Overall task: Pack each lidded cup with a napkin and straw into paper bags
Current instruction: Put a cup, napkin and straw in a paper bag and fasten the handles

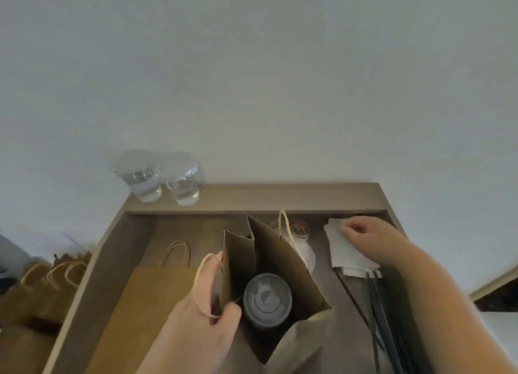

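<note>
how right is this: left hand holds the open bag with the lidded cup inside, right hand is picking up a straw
Not a straw. In the head view the right hand pinches the napkins; the straws lie loose in front of them. The rest stands: the left hand holds the open bag with the lidded cup inside.

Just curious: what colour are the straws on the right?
The straws are black; head view.
</note>
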### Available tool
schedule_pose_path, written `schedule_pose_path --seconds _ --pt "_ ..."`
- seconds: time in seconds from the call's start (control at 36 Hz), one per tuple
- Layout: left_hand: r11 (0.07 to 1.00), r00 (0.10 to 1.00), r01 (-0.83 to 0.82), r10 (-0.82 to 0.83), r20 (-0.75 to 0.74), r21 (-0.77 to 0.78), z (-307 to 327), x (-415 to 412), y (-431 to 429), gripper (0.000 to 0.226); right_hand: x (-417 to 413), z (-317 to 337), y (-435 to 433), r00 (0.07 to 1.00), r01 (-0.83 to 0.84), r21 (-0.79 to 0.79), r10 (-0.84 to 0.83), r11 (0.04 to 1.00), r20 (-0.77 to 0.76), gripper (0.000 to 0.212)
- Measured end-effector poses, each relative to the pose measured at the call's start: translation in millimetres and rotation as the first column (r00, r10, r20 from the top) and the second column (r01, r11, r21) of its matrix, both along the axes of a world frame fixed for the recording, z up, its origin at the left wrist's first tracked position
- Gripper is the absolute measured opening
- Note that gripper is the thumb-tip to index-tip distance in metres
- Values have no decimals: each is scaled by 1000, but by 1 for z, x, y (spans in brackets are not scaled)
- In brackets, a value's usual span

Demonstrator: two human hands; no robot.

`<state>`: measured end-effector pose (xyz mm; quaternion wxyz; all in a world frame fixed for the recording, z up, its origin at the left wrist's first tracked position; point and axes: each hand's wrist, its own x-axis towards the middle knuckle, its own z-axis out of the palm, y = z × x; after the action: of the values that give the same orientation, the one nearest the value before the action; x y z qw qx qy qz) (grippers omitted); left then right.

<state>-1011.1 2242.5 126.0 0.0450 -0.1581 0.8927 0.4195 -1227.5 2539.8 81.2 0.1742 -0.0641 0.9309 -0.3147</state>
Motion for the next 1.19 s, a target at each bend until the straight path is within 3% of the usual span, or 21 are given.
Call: schedule_pose_path --seconds 0.08,0.19,0.31,0.36,0.5,0.67,0.72,0.81,0.97,1.03,1.11,1.17,1.19 --pt "997 997 -73 73 -1 28 -3 0 5 74 -39 -60 -3 982 177 247 -187 953 19 66" --pt "992 992 -120 122 -41 40 -12 4 14 69 -52 -110 -13 968 103 333 -171 937 184 94" --pt "981 978 -195 193 -81 -11 -18 11 26 75 -41 -131 -21 974 98 402 -171 910 150 118" --pt "978 974 -206 204 -102 -8 -19 13 29 76 -42 -132 -23 974 99 447 -179 889 141 115" --pt "972 965 -236 235 -115 9 -18 15 35 74 -49 -133 -25 970 88 467 -182 880 161 76" --pt "968 962 -251 249 -116 -3 -21 16 36 66 -50 -131 -23 973 68 460 -161 885 165 55" --pt "967 961 -255 253 -110 -5 -23 15 36 64 -51 -126 -22 978 101 412 -166 906 127 48" --pt "969 962 -248 247 -117 2 -24 15 33 62 -47 -111 -14 975 193 212 -212 958 70 39" --pt "966 959 -256 259 -111 47 -24 13 29 59 6 -32 22 996 73 47 -71 996 -48 29" --pt "964 958 -257 264 -110 69 -24 10 29 58 30 12 31 973 134 -86 -147 987 -175 32" --pt "964 961 -248 258 -104 101 -25 8 27 58 76 84 17 794 184 -385 -367 904 -484 32" --pt "969 971 -214 226 -82 126 -25 4 27 60 111 111 -5 641 -14 -538 -405 843 -652 37" --pt "969 975 -197 209 -70 146 -24 3 27 61 129 118 -19 574 -160 -522 -351 838 -740 41"
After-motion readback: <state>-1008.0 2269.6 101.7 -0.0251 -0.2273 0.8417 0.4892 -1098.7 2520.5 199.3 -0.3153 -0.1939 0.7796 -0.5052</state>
